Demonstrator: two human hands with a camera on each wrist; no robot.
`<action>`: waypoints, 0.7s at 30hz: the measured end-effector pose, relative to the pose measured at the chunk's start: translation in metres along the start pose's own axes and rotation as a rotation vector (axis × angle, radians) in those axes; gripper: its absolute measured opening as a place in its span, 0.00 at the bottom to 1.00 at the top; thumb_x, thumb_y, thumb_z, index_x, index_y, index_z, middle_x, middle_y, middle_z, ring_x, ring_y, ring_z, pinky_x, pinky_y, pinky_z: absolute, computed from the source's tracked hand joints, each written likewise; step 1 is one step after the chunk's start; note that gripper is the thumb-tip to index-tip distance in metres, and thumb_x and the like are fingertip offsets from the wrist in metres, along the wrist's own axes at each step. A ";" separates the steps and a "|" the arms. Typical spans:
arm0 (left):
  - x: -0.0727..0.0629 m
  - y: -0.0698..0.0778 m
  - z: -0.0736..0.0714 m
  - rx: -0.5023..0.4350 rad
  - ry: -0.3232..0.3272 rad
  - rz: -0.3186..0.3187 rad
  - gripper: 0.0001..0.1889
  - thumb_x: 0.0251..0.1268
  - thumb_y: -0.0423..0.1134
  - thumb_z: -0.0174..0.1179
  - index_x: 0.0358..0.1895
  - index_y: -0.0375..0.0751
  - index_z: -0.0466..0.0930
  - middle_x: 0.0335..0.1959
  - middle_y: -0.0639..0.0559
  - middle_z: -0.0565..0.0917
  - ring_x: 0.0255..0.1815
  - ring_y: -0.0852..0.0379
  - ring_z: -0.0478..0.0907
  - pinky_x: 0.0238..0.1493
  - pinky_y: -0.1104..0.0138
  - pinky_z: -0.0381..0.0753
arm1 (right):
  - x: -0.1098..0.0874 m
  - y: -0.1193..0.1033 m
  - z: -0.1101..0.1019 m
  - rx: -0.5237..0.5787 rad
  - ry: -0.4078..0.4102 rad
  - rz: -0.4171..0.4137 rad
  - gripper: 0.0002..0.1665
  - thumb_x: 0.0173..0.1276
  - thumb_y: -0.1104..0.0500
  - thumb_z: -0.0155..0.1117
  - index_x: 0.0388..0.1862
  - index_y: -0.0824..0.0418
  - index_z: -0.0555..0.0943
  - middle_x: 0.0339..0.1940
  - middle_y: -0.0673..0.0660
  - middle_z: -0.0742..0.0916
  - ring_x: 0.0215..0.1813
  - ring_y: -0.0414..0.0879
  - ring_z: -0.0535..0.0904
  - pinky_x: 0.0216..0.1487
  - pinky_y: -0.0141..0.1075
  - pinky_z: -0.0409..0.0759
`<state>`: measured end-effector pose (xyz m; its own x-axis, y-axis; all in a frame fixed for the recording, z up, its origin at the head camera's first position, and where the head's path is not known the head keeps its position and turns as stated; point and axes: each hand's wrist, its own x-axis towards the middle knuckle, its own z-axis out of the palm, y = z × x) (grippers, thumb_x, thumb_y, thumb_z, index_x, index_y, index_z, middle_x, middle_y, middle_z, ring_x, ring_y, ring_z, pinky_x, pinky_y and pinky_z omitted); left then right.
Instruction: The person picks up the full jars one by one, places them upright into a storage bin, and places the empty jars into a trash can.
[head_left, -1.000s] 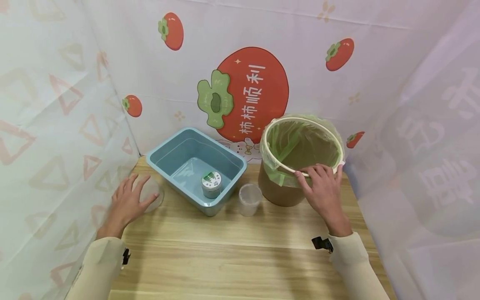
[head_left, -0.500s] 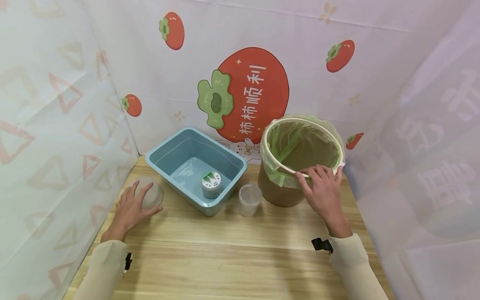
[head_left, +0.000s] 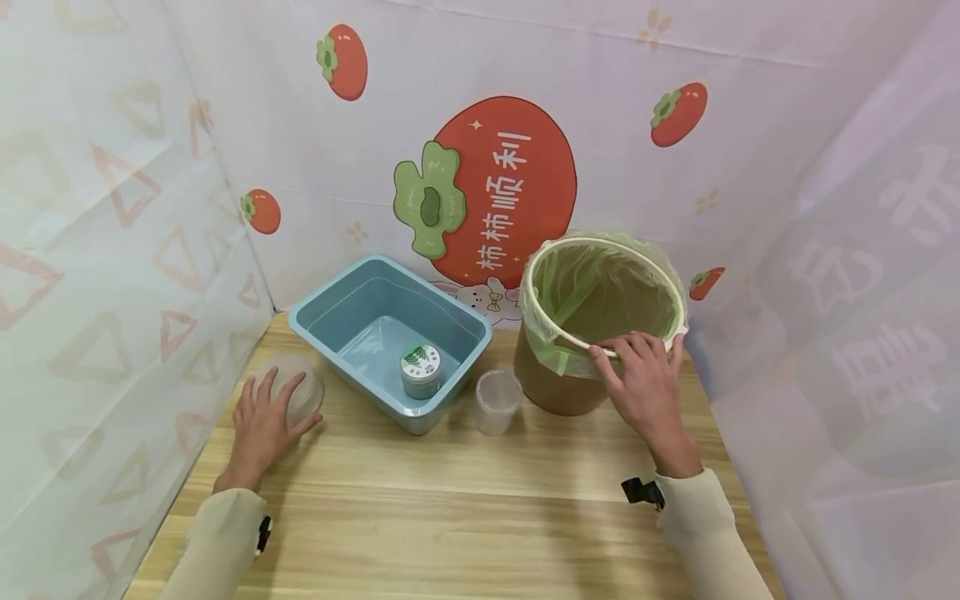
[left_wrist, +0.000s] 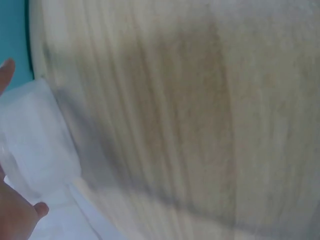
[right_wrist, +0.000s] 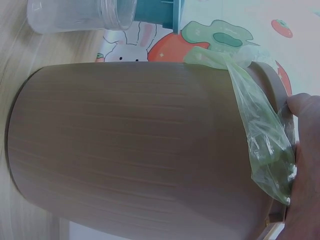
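At the left of the table, my left hand (head_left: 262,427) grips a clear plastic tub (head_left: 309,393), fingers curved over its left and far side and thumb along its near side. The left wrist view shows the tub (left_wrist: 37,135) between a fingertip and the thumb. My right hand (head_left: 647,385) holds the near rim of a brown trash bin (head_left: 558,385), fingers over the edge. A pale green bag (right_wrist: 262,135) lines the bin and folds over its rim. The right thumb lies at the rim in the right wrist view.
A blue basin (head_left: 352,279) stands at the back, holding a small lidded jar (head_left: 420,371). Between basin and bin is a clear plastic cup (head_left: 497,404). White printed cloth (head_left: 315,142) encloses the wooden table (head_left: 450,517) at the back and sides.
My left hand has moved slightly right and nearer to me, its fingers settling round the clear tub. The right hand stays at the bin's rim.
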<state>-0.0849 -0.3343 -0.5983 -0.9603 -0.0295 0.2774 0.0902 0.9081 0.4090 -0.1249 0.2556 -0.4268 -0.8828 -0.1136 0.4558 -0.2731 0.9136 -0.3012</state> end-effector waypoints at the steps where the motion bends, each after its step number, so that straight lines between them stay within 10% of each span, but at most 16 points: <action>1: 0.000 0.000 0.002 -0.007 0.024 0.009 0.44 0.56 0.48 0.83 0.76 0.48 0.72 0.82 0.25 0.60 0.81 0.12 0.48 0.65 0.16 0.56 | 0.000 0.000 0.000 -0.001 0.000 0.001 0.21 0.82 0.43 0.64 0.47 0.59 0.91 0.52 0.64 0.90 0.68 0.68 0.77 0.82 0.79 0.39; 12: 0.002 -0.003 0.017 -0.042 0.299 0.182 0.40 0.45 0.29 0.86 0.67 0.37 0.81 0.71 0.16 0.71 0.73 0.04 0.57 0.74 0.18 0.49 | 0.000 0.000 0.000 0.000 0.010 0.003 0.21 0.81 0.43 0.65 0.47 0.59 0.91 0.51 0.63 0.90 0.67 0.67 0.77 0.82 0.79 0.40; 21: 0.002 0.004 0.017 -0.076 0.254 0.086 0.35 0.53 0.31 0.84 0.66 0.37 0.80 0.74 0.19 0.69 0.79 0.11 0.55 0.78 0.22 0.52 | 0.000 0.000 0.001 0.020 0.028 -0.001 0.20 0.82 0.43 0.64 0.46 0.57 0.91 0.50 0.62 0.91 0.66 0.66 0.78 0.82 0.79 0.40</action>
<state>-0.0908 -0.3240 -0.6110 -0.8523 -0.0664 0.5189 0.1973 0.8779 0.4363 -0.1256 0.2552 -0.4280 -0.8715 -0.1037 0.4794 -0.2821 0.9055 -0.3169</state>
